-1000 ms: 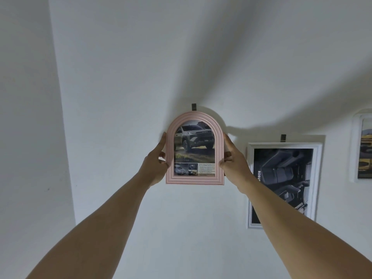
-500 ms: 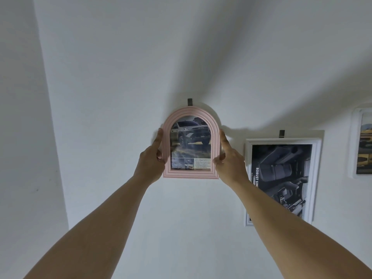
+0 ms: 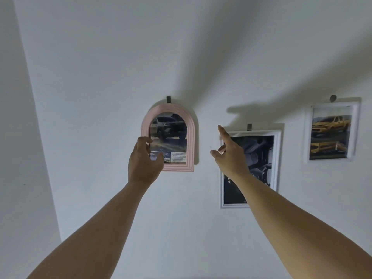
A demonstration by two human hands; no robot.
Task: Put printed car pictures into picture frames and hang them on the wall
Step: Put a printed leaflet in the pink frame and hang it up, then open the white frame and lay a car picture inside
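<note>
A pink arched picture frame [image 3: 190, 137] with a printed SUV picture hangs on the white wall from a dark hook [image 3: 168, 99]. My left hand [image 3: 144, 161] is in front of its lower left corner, fingers curled and apart, holding nothing. My right hand [image 3: 231, 156] is off the frame, to its right, fingers spread and index finger raised. It overlaps the white frame [image 3: 278, 158] holding a dark car-interior picture, which hangs from its own hook [image 3: 249, 126].
A second white frame [image 3: 355, 129] with a yellow car picture hangs at the far right from a round peg [image 3: 333, 98]. A wall corner [image 3: 38, 125] runs down the left side. Bare white wall lies above and below the frames.
Both hands have let go of the pink frame, which now hangs from the hook by itself. The right hand moved right, away from it; the left hand drew back slightly.
</note>
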